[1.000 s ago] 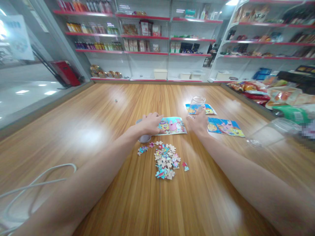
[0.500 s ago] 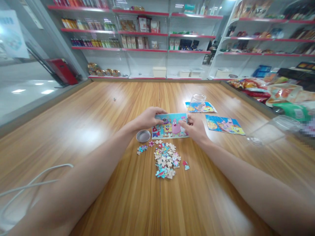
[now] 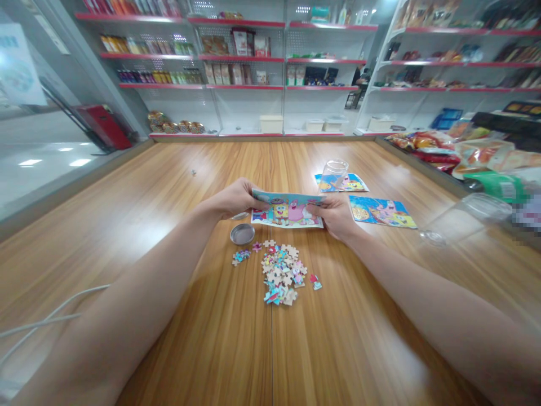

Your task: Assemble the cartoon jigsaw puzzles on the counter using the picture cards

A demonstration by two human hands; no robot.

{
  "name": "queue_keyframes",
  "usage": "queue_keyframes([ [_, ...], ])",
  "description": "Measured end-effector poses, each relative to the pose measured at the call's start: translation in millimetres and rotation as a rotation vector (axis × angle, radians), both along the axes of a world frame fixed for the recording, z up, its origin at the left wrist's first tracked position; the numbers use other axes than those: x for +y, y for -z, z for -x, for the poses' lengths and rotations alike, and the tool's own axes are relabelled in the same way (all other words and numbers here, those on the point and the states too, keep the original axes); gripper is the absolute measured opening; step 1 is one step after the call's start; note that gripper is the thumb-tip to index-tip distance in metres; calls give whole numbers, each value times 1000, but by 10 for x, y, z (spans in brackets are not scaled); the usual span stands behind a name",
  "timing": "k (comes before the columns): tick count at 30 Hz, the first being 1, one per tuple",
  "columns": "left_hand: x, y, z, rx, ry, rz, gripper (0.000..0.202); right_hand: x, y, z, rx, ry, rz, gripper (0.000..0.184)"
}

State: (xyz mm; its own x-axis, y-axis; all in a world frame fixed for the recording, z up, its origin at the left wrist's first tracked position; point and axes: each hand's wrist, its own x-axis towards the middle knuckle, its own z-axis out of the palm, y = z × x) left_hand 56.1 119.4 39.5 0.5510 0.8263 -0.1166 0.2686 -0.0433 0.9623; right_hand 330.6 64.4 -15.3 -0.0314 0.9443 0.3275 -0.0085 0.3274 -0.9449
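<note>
Turquoise picture card (image 3: 291, 212), held level with your left hand (image 3: 237, 198) pinching its left end and your right hand (image 3: 339, 217) pinching its right end, thumbs on the printed face. From the card: jigsaw pieces (image 3: 279, 276) heaped at 6 o'clock on the wooden table (image 3: 329, 349), round metal lid (image 3: 242, 234) at 8, clear container (image 3: 335, 172) at 2, blue picture sheet (image 3: 382, 212) at 3, stocked shelves (image 3: 240, 87) far off at 12.

Open room along the far edge of the surface (image 3: 230, 155); obstacles: puzzle pieces (image 3: 279, 274) mid-surface, clear jar (image 3: 469, 219) near right edge.
</note>
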Motion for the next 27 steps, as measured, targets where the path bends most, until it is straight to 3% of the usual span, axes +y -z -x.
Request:
queue_keyframes([
  [5, 40, -15, 60, 104, 39, -106, 24, -2, 4, 9, -90, 29, -3, 32],
  [8, 87, -45, 99, 188, 15, -228, 52, 13, 25, 7, -179, 73, 7, 34],
  [11, 142, -100, 153, 340, -143, -453, 79, 33, 46, 5, -269, 145, 20, 49],
  [14, 135, -200, 191, 552, -140, -556, 61, 10, 38, 16, -438, 304, -9, 59],
  [18, -2, -358, 161, 763, 66, -494, 36, -98, -21, 48, -863, 545, -218, 40],
  [20, -85, -402, 113, 823, 158, -479, 35, -148, -52, 73, -940, 501, -335, 33],
  [22, -149, -404, 61, 861, 218, -483, 34, -175, -66, 106, -969, 357, -420, 33],
  [25, -190, -351, 8, 902, 257, -472, 29, -160, -34, 158, -1019, 163, -424, 31],
  [27, -185, -305, 4, 936, 255, -452, 23, -121, 10, 173, -1037, 144, -393, 27],
])
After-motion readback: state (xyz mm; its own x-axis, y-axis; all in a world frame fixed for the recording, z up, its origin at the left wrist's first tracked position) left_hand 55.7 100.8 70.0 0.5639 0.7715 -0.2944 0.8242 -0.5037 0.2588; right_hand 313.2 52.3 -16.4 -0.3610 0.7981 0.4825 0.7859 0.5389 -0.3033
